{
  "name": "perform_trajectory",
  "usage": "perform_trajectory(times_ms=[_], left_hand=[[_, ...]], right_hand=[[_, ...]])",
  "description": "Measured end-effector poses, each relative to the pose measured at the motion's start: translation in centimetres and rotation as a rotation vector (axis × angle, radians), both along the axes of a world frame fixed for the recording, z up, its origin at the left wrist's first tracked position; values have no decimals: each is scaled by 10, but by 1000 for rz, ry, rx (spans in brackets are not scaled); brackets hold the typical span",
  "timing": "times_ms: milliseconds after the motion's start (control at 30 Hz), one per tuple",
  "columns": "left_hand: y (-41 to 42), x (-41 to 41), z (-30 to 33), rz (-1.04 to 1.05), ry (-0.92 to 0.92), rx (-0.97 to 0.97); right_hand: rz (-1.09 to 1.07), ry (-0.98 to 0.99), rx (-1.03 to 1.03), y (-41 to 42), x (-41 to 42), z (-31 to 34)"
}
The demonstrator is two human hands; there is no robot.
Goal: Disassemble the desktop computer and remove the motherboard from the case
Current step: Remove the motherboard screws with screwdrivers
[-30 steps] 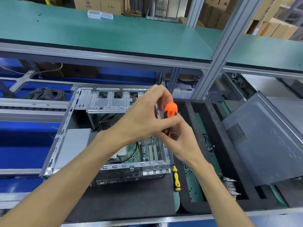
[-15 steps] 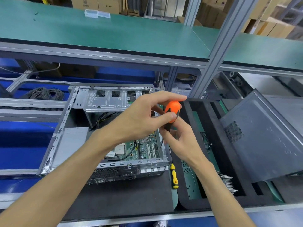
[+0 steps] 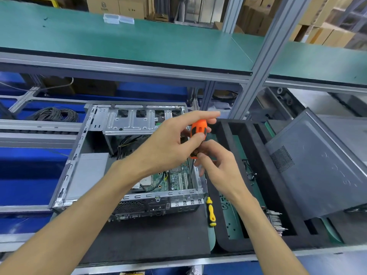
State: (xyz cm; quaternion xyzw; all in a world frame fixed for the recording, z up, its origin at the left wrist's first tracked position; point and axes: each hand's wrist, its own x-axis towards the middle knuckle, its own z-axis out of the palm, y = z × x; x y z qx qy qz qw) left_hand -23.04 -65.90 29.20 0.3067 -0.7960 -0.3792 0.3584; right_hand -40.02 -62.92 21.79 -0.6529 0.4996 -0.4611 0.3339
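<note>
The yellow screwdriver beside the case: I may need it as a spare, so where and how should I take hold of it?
Grip the yellow screwdriver by its handle, coming from above. It lies flat on the dark mat, its length running toward and away from the person, between the computer case and the foam tray. Those flank both sides closely, so pinching across the handle from the top looks easiest, probably.

Bare, dull silver sheet metal on the open case [image 3: 127,124], with a glossy green circuit board [image 3: 174,178] inside. The screwdriver [image 3: 198,129] handle is shiny orange plastic; matt black foam tray [image 3: 224,245], textured grey metal panel [image 3: 317,167].
</note>
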Motion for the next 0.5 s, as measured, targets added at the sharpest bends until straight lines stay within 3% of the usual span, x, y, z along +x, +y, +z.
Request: perform_trajectory(times_ms=[100, 267, 500], left_hand=[[-3, -1, 1, 111, -35, -89], [-6, -5, -5, 201, -93, -207], [-3, -8, -6, 91, -38, -51]], right_hand=[[-5, 93, 68, 2, 1, -6], [-86, 602, -53, 4, 6, -19], [-35, 700, 48, 1, 6, -20]])
